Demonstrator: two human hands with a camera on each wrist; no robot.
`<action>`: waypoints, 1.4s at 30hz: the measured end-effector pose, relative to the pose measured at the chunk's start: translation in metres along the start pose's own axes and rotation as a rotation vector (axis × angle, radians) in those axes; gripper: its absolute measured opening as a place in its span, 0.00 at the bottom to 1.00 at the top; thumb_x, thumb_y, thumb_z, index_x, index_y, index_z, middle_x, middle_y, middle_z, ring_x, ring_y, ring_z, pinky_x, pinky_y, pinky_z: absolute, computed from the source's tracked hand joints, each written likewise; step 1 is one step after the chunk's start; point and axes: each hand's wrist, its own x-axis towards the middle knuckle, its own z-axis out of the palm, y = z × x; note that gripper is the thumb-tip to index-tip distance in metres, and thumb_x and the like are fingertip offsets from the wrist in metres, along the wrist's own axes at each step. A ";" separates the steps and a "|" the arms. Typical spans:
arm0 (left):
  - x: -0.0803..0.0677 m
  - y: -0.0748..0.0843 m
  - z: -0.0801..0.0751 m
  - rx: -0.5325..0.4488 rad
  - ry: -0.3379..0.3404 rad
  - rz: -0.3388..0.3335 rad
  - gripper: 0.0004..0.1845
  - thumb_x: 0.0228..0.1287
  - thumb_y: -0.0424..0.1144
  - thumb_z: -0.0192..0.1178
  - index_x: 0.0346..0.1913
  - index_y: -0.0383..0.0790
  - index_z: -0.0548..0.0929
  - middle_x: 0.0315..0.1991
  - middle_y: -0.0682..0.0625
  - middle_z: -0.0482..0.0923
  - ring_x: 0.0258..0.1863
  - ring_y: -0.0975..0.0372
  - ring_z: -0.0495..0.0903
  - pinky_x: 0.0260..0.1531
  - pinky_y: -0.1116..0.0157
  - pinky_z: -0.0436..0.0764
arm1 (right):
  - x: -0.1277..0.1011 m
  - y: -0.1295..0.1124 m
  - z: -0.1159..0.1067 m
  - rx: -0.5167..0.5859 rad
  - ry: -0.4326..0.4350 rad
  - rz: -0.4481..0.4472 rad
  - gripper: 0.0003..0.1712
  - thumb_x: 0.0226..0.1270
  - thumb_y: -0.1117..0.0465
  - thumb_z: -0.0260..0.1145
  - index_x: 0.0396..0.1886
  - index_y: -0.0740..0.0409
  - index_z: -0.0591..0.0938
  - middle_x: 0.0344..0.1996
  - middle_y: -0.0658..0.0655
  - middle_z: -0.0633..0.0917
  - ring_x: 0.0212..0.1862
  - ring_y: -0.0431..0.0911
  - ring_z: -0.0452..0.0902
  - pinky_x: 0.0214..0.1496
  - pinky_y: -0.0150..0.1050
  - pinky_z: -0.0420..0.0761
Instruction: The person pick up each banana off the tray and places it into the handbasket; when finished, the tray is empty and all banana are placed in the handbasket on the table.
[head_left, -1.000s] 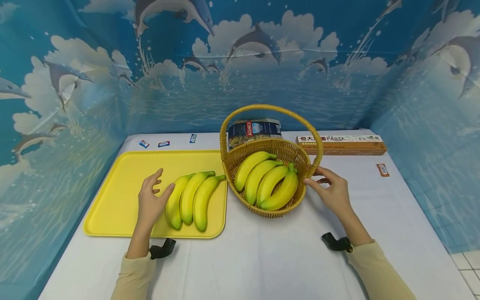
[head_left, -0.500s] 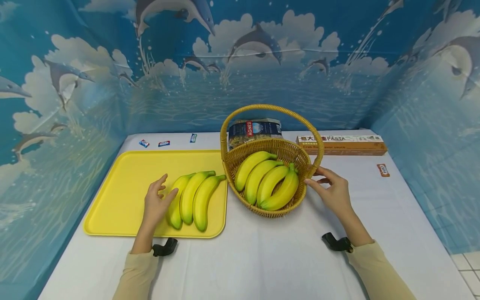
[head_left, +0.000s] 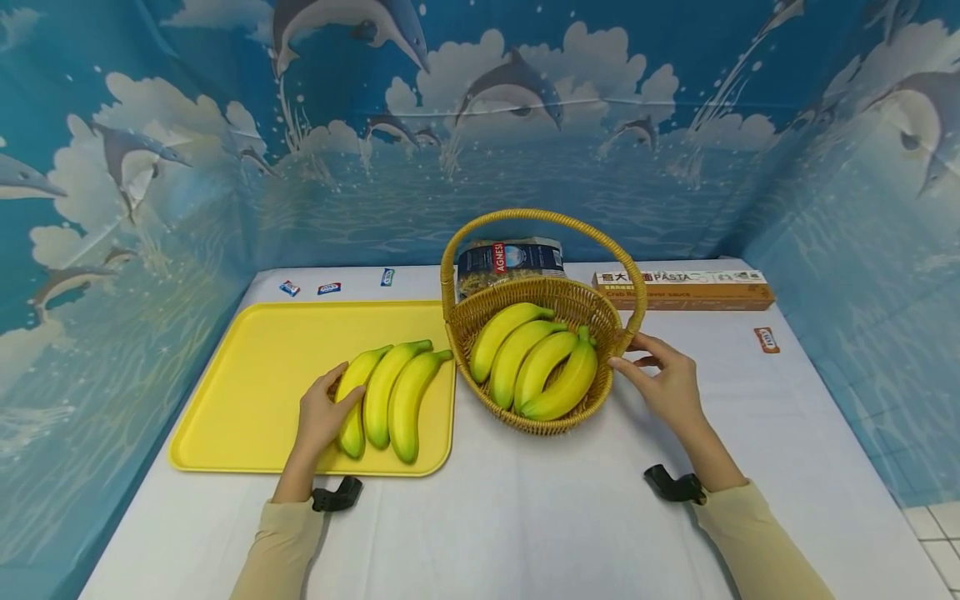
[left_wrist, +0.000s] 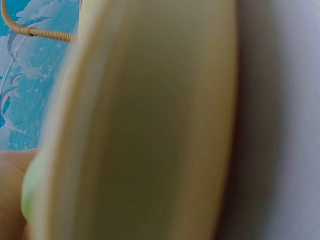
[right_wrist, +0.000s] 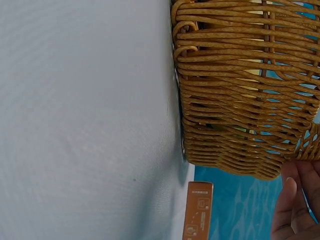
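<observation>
Three yellow bananas lie side by side at the right end of a yellow tray [head_left: 247, 383]. My left hand [head_left: 321, 417] is at the leftmost banana [head_left: 351, 433], thumb on its near right side and fingers over its far left side, pinching it. In the left wrist view, the blurred tray edge fills most of the picture, with a green banana tip [left_wrist: 32, 187] beside my hand. My right hand [head_left: 663, 383] holds the right rim of a wicker basket [head_left: 551, 427] at the handle's foot. Several bananas [head_left: 536, 358] lie inside the basket, which stands upright.
Behind the basket lies an AGNESI pasta bag [head_left: 510, 260]. A long pasta box [head_left: 682, 292] lies at the back right, with a brown wrapped candy [head_left: 767, 340] in front. Small candies [head_left: 329, 288] lie behind the tray. A dolphin-print curtain [head_left: 495, 167] encloses the table.
My left hand has moved right and closed in on the leftmost banana. The tray bananas have shifted very slightly right. My right hand stays at the basket rim.
</observation>
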 end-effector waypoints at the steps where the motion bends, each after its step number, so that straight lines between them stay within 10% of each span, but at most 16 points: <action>1: 0.000 0.001 0.000 -0.004 0.008 -0.006 0.33 0.67 0.42 0.62 0.71 0.35 0.67 0.56 0.34 0.76 0.51 0.48 0.76 0.49 0.55 0.75 | 0.000 0.000 0.000 0.001 0.001 -0.001 0.25 0.53 0.69 0.75 0.54 0.66 0.83 0.44 0.64 0.87 0.44 0.19 0.72 0.42 0.15 0.74; 9: -0.004 0.017 -0.009 -0.099 0.162 -0.056 0.30 0.64 0.37 0.64 0.68 0.35 0.72 0.58 0.36 0.76 0.51 0.50 0.74 0.43 0.67 0.73 | 0.000 0.001 0.000 0.006 0.009 -0.014 0.25 0.53 0.70 0.75 0.54 0.66 0.83 0.43 0.67 0.86 0.44 0.19 0.72 0.42 0.16 0.75; 14: -0.011 0.050 -0.012 -0.221 0.202 0.026 0.29 0.62 0.36 0.66 0.67 0.38 0.74 0.57 0.39 0.76 0.50 0.55 0.73 0.42 0.78 0.69 | 0.000 0.001 -0.002 -0.002 0.008 -0.006 0.25 0.53 0.70 0.75 0.54 0.66 0.83 0.44 0.65 0.87 0.44 0.19 0.72 0.42 0.15 0.74; 21: -0.011 0.123 0.009 -0.231 0.114 0.289 0.28 0.58 0.36 0.69 0.63 0.40 0.78 0.52 0.42 0.79 0.47 0.55 0.76 0.44 0.63 0.77 | 0.001 0.001 -0.005 -0.004 0.011 -0.002 0.26 0.53 0.69 0.76 0.54 0.66 0.83 0.44 0.65 0.87 0.44 0.20 0.72 0.42 0.14 0.73; 29: 0.010 0.191 0.058 -0.201 -0.052 0.429 0.29 0.61 0.41 0.67 0.66 0.43 0.76 0.50 0.42 0.75 0.46 0.53 0.75 0.47 0.53 0.77 | 0.000 0.001 -0.003 0.001 0.003 -0.012 0.26 0.53 0.69 0.76 0.54 0.66 0.83 0.44 0.65 0.87 0.45 0.19 0.72 0.42 0.16 0.75; 35: 0.038 0.202 0.094 -0.199 -0.072 0.478 0.27 0.62 0.39 0.67 0.64 0.42 0.78 0.49 0.43 0.79 0.44 0.54 0.76 0.43 0.58 0.79 | 0.000 0.000 0.000 -0.005 -0.003 0.000 0.26 0.54 0.68 0.75 0.54 0.65 0.83 0.44 0.65 0.87 0.44 0.18 0.71 0.42 0.16 0.74; 42: 0.055 0.196 0.118 -0.210 -0.039 0.386 0.25 0.62 0.38 0.67 0.62 0.39 0.79 0.55 0.42 0.81 0.48 0.52 0.80 0.45 0.57 0.81 | -0.001 0.000 0.000 -0.007 -0.001 0.009 0.26 0.54 0.67 0.75 0.55 0.65 0.83 0.43 0.65 0.87 0.44 0.19 0.71 0.41 0.15 0.74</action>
